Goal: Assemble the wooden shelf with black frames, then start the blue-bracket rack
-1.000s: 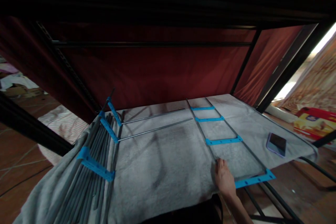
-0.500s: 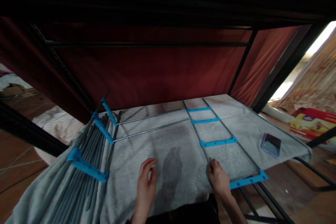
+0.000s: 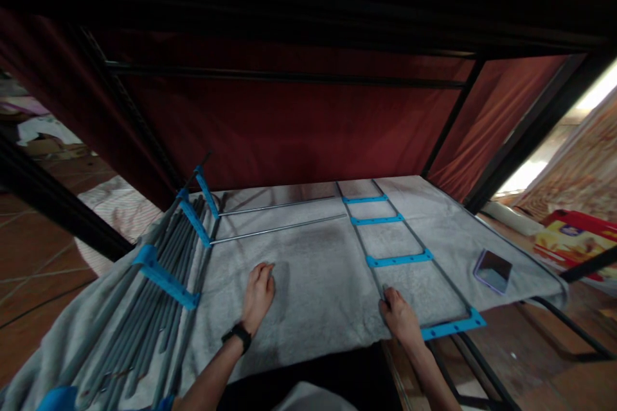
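Note:
My left hand [image 3: 258, 293] lies on the grey cloth [image 3: 313, 282], fingers loosely curled and pointing away from me, holding nothing; a black watch is on its wrist. My right hand [image 3: 399, 316] rests at the near end of a ladder-like frame [image 3: 400, 260] made of two thin grey rods joined by blue crossbars, its fingers closed around the left rod. Two loose metal rods [image 3: 274, 229] stretch across the cloth from a second assembly of grey tubes with blue brackets [image 3: 168, 276] at the left.
A phone [image 3: 492, 270] lies face up on the cloth at the right. A dark red curtain [image 3: 308, 128] hangs behind, under a black metal frame [image 3: 525, 135]. Black bars show under the cloth's right edge. A red and yellow box [image 3: 576, 241] sits on the floor at right.
My left hand came into view, reached forward and settled on the cloth left of centre. My right hand stayed on the frame's near end. The view shifted slightly.

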Tool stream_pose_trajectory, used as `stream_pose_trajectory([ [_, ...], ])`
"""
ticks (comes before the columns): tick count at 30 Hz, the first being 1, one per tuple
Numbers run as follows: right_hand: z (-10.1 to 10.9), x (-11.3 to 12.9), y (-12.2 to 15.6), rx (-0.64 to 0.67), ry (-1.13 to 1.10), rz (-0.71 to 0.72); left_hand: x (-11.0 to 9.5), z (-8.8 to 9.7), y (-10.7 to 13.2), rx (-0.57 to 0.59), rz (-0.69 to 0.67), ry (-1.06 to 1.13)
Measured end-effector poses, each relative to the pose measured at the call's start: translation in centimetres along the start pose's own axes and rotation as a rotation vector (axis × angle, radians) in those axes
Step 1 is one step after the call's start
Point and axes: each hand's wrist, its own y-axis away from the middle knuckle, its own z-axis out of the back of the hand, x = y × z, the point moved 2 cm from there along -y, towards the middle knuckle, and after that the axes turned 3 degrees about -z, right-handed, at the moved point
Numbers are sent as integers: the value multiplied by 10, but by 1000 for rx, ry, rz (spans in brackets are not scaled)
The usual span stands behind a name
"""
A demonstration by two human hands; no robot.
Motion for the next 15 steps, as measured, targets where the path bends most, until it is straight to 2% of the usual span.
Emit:
stream_pose_trajectory([
  [4, -6, -11, 3, 7, -45, 61, 5, -3, -8, 26, 0, -40],
  [8, -7, -15, 4, 30, -42, 52, 6, -8, -21, 43, -23, -22],
  [15, -1, -10, 10, 25, -80, -6, -11, -21, -71, 63, -112, -2],
])
